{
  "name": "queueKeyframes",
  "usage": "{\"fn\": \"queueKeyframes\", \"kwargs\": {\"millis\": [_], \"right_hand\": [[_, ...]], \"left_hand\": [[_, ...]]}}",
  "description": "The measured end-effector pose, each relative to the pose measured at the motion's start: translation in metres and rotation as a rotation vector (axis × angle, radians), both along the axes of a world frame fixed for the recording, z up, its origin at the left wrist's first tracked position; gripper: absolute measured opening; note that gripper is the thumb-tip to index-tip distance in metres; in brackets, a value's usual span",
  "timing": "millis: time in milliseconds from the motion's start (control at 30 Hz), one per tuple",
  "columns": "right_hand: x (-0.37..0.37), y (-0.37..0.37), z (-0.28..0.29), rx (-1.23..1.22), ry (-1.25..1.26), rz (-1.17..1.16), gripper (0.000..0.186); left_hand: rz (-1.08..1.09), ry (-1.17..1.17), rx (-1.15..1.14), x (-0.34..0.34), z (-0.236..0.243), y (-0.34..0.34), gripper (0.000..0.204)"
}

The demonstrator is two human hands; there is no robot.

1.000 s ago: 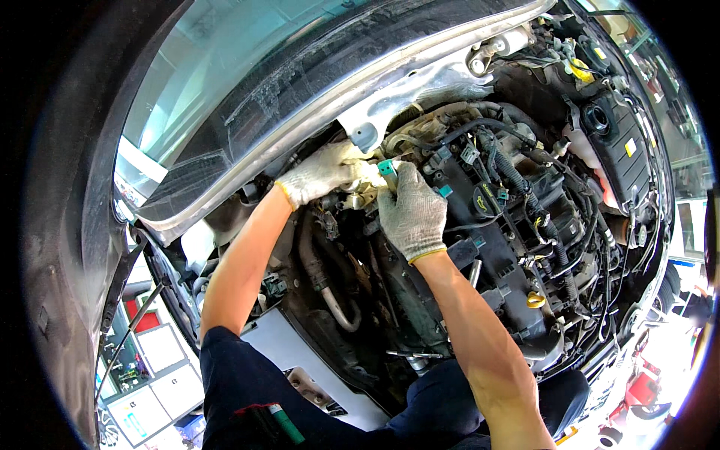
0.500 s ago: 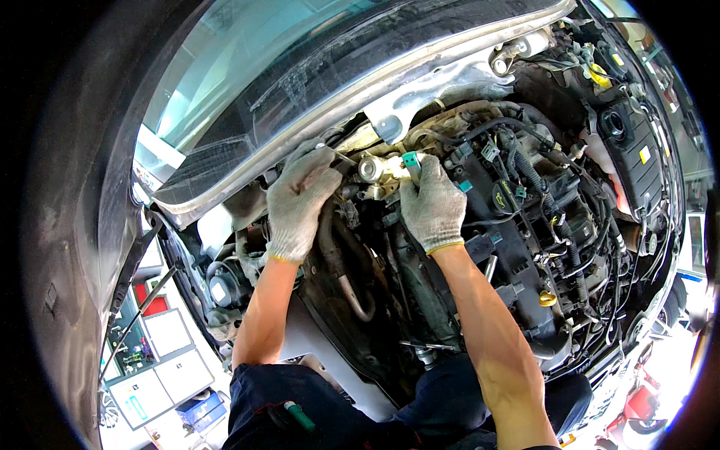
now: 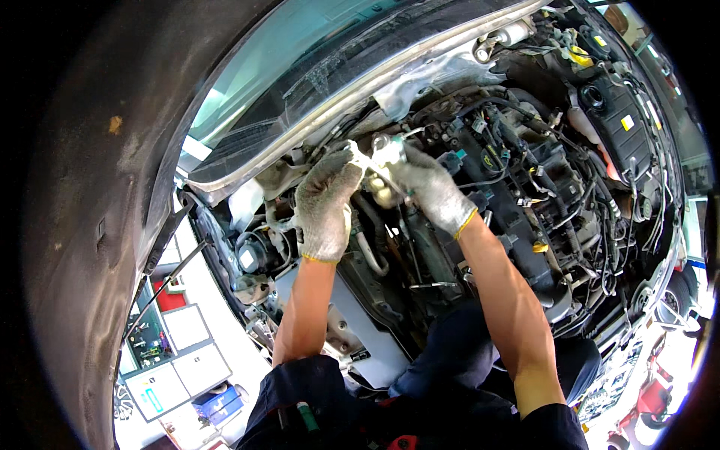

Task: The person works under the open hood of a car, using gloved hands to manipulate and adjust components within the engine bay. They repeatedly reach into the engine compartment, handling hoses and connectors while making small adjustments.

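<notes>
Both my hands wear pale knitted gloves and meet over the rear of a car's engine bay. My left hand (image 3: 326, 202) is closed, with its thumb and fingers pinching a thin, bright metal rod (image 3: 381, 171) that slants down toward my right hand. My right hand (image 3: 435, 189) has its fingers curled, partly blurred, beside a shiny metal piece with a round end (image 3: 382, 142). Strong glare whitens the spot between the hands, so what the right fingers hold is hard to make out. Just right of that hand sits the dark engine cover (image 3: 499, 214).
The raised hood (image 3: 82, 225) fills the left side, with a prop rod (image 3: 166, 285) below it. The windshield (image 3: 277, 82) lies behind. Hoses and wiring crowd the right, near a black ribbed box (image 3: 619, 124). A thin metal bar (image 3: 433, 285) lies across the bay nearer me.
The camera view has shifted. My hands have drawn closer together, and the right one has turned. The teal piece at its fingertips no longer shows, and the slanting rod now stands out between them.
</notes>
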State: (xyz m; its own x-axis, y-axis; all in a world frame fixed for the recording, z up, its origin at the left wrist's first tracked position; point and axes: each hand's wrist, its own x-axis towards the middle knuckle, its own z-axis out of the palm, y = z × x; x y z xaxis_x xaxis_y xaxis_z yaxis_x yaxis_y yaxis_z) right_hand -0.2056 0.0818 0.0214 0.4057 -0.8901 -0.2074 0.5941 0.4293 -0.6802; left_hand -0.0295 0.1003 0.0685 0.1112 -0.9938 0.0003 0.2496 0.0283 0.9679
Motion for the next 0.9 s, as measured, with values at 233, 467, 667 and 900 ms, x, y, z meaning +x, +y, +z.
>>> {"fn": "queueKeyframes", "kwargs": {"millis": [233,467,667,900], "right_hand": [[0.008,0.006,-0.011,-0.788,1.324,-0.101,0.026],[-0.008,-0.02,-0.039,-0.381,1.477,-0.354,0.03],[-0.023,-0.048,-0.04,-0.498,1.809,-0.283,0.036],[-0.037,-0.066,-0.072,-0.891,2.035,-0.321,0.034]], "left_hand": [[-0.065,-0.328,0.333,0.009,-0.003,-0.006,0.021],[-0.088,-0.743,0.165,0.038,-0.001,-0.042,0.025],[-0.224,-0.824,0.111,0.053,-0.071,-0.11,0.024],[-0.377,-1.127,0.08,0.034,-0.099,-0.15,0.042]]}}
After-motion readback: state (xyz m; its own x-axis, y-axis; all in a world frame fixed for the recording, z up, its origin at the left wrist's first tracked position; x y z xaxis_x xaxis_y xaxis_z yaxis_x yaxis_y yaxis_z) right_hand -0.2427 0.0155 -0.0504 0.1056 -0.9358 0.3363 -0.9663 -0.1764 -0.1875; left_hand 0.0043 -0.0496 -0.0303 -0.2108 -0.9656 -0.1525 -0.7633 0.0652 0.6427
